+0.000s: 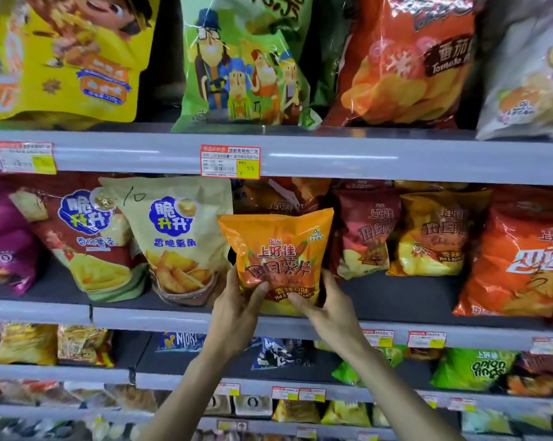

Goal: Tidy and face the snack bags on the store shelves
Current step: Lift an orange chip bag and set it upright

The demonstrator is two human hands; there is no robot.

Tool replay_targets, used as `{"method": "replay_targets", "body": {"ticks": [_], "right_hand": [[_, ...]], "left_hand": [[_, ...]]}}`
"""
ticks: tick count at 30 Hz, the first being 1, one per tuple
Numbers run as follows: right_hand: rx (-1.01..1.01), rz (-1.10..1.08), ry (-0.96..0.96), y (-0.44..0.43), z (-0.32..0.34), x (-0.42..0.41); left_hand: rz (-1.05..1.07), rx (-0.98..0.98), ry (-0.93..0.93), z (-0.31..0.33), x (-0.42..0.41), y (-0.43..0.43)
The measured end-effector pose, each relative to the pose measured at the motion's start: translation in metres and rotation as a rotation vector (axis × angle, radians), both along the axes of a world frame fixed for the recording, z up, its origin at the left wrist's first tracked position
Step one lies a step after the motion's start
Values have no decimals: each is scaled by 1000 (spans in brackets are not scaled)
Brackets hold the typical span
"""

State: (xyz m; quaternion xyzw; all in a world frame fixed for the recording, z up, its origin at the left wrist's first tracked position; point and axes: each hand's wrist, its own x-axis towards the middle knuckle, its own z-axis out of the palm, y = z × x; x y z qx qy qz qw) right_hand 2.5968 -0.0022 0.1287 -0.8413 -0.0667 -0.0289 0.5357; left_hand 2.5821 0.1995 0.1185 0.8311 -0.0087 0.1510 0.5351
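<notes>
An orange chip bag [281, 249] stands upright at the front of the middle shelf [173, 316], its printed face toward me. My left hand [237, 310] grips its lower left corner, thumb on the front. My right hand [329, 305] holds the lower right corner, thumb across the bag's bottom front. Behind it lie more orange bags [278, 195], partly hidden.
A beige bag [179, 237] and a red bag [84, 237] lean to the left. A dark red bag [364, 233], a yellow-orange bag [434, 230] and a large orange bag [520, 262] stand to the right. Bigger bags fill the shelf above [364, 157]; smaller packs fill the lower shelves.
</notes>
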Motion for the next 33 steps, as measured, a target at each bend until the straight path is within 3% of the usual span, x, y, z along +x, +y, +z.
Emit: {"method": "replay_targets", "body": {"ticks": [4,9,14,22,33], "right_hand": [[-34,33,19,-6,-1,0],[-58,32,25,-1,-3,0],[-136,-10,49,-3,-9,-8],[-381,-100,33,-16,-11,-34],[-662,42,-66,-76,-3,-68]], "left_hand": [[-12,103,51,7,3,2],[-27,71,119,7,2,9],[-99,166,96,-3,-14,23],[-69,452,188,2,-41,31],[-77,549,177,24,-81,-45]]}}
